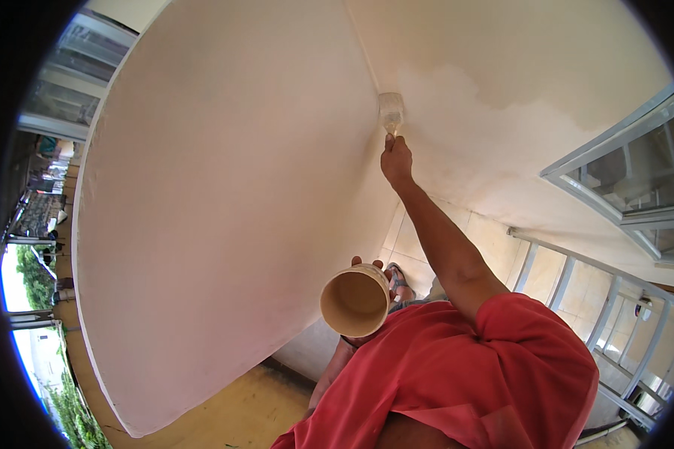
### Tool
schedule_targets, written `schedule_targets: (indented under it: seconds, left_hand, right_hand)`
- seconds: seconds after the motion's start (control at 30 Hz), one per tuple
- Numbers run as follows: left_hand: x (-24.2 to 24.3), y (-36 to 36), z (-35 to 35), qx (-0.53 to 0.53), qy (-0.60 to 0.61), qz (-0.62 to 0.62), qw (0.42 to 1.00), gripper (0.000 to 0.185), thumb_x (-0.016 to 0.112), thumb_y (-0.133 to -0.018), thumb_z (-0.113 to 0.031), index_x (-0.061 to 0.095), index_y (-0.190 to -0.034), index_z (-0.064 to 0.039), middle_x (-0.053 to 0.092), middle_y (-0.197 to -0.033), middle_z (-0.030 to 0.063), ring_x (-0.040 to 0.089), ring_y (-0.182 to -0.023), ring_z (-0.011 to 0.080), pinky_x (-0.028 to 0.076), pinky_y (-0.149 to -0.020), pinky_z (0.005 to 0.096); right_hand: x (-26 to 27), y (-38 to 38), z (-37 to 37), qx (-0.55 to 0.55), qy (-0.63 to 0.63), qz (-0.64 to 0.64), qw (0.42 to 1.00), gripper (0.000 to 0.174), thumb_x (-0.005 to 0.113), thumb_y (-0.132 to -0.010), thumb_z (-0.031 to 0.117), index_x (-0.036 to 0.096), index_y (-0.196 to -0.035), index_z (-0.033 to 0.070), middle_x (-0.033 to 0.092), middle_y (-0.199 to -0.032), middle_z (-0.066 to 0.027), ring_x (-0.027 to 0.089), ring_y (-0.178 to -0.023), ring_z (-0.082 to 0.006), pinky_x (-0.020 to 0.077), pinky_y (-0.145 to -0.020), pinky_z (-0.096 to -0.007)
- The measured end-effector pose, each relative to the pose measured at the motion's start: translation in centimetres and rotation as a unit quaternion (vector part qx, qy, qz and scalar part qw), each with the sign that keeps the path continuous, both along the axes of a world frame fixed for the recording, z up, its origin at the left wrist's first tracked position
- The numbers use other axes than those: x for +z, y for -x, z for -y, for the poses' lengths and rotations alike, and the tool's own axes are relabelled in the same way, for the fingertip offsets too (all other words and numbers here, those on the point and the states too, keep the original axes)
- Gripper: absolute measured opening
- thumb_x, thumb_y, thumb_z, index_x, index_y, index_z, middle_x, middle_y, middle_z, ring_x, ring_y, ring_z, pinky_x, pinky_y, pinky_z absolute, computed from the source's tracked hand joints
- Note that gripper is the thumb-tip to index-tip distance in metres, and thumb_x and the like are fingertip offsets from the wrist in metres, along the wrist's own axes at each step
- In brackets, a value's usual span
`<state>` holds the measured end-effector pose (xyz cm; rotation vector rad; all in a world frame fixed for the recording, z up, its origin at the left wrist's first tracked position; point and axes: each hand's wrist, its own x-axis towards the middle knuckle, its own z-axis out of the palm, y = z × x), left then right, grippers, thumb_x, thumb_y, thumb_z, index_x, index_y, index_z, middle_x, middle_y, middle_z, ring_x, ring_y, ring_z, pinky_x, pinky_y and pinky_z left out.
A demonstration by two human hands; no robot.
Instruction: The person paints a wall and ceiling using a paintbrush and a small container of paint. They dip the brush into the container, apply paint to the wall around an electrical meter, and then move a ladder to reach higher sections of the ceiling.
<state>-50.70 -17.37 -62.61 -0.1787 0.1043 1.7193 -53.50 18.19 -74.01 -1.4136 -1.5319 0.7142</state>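
My right hand (397,160) grips the handle of a flat paintbrush (392,106) at the end of an outstretched arm. The bristles lie against the corner where the left wall panel (219,185) meets the right wall (528,50). Below and to the left, my left hand (377,263) holds a round paint container (355,300), its mouth tilted towards me. Only fingertips show past its rim; most of that hand is hidden behind it. The container's inside is beige, and I cannot tell whether paint is in it. A damp-looking patch (438,92) with an uneven edge spreads right of the brush.
An aluminium ladder (567,275) stands to the right on the tiled floor (443,221). Above it is a metal-framed window (606,179). The left panel ends in a free edge (81,185), with greenery (36,275) beyond. My sandalled foot (400,280) shows below.
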Motion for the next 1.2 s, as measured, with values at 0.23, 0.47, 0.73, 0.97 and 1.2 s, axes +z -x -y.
schedule_targets:
  seconds: [0.23,0.47,0.73,0.97,1.2]
  left_hand:
    - [-0.9,0.5,1.3,-0.009,0.013,0.025,1.0,0.07,0.066,-0.104,-0.049,0.044,-0.163,-0.02,0.045,-0.161,0.0233,0.043,-0.149,0.0456,0.053,-0.108,0.0603]
    - [-1.3,1.8,-0.1,-0.044,-0.053,0.01,0.998,0.069,0.067,-0.103,-0.05,0.046,-0.162,-0.02,0.046,-0.16,0.0224,0.044,-0.147,0.0448,0.054,-0.105,0.0595]
    - [-1.3,3.2,0.8,-0.053,0.006,-0.004,0.999,0.069,0.065,-0.104,-0.051,0.046,-0.162,-0.02,0.047,-0.158,0.0227,0.043,-0.147,0.0457,0.052,-0.107,0.0606]
    - [-1.9,3.8,0.9,-0.081,-0.025,0.038,0.996,0.069,0.065,-0.104,-0.052,0.047,-0.161,-0.018,0.046,-0.158,0.0229,0.044,-0.146,0.0463,0.052,-0.108,0.0621]
    - [-3.8,5.5,1.7,-0.155,0.017,0.114,0.981,0.056,0.062,-0.108,-0.041,0.049,-0.159,-0.022,0.045,-0.159,0.0227,0.043,-0.146,0.0499,0.053,-0.113,0.0641]
  right_hand:
    - [-0.2,-2.3,3.0,0.03,0.473,-0.477,0.74,0.03,0.051,-0.11,0.022,0.047,-0.083,0.011,0.047,-0.067,0.0003,0.044,-0.052,-0.0105,0.0296,-0.043,-0.0267]
    - [16.3,-0.2,0.2,0.1,0.388,-0.576,0.713,0.025,0.052,-0.11,0.019,0.05,-0.088,0.008,0.051,-0.072,0.0002,0.045,-0.057,-0.0094,0.0327,-0.048,-0.026]
    - [20.2,-1.5,2.8,0.17,0.127,-0.373,0.903,0.029,0.056,-0.113,0.027,0.053,-0.094,0.006,0.05,-0.072,0.0013,0.047,-0.059,-0.0093,0.0372,-0.05,-0.0295]
    - [7.3,-1.0,-1.8,0.06,0.003,-0.113,0.992,0.036,0.054,-0.113,0.033,0.051,-0.096,0.002,0.065,-0.073,-0.0223,0.064,-0.067,-0.0468,0.049,-0.063,-0.0557]
    - [-5.8,-1.0,0.0,-0.029,0.104,-0.072,0.992,0.046,0.053,-0.113,0.039,0.053,-0.084,0.002,0.061,-0.071,-0.0144,0.058,-0.06,-0.0318,0.0462,-0.057,-0.046]
